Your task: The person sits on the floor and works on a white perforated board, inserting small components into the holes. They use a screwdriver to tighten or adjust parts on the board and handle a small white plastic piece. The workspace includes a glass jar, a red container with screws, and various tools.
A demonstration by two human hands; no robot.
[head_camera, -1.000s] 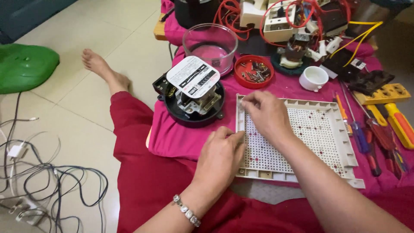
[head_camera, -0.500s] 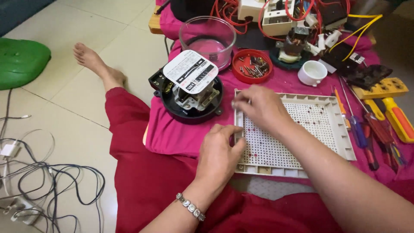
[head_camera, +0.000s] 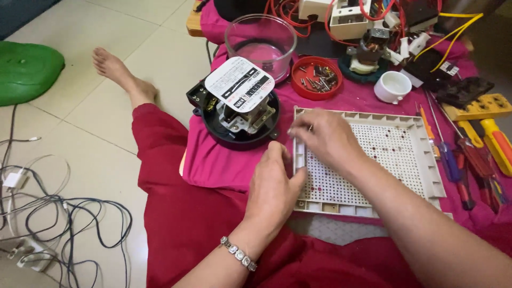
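One white perforated tray (head_camera: 394, 154) lies flat on the magenta cloth (head_camera: 224, 162), its long axis running left to right. The left hand (head_camera: 274, 192) rests at the tray's near-left corner, thumb against the left rim, fingers loosely curled and holding nothing that shows. The right hand (head_camera: 325, 138) lies over the tray's far-left part, fingertips pinched together near the far-left corner; whether they hold anything cannot be told. Left of the tray sits one opened electric meter (head_camera: 237, 109); beyond it stand one glass dome (head_camera: 260, 40) and one red dish of screws (head_camera: 316, 77).
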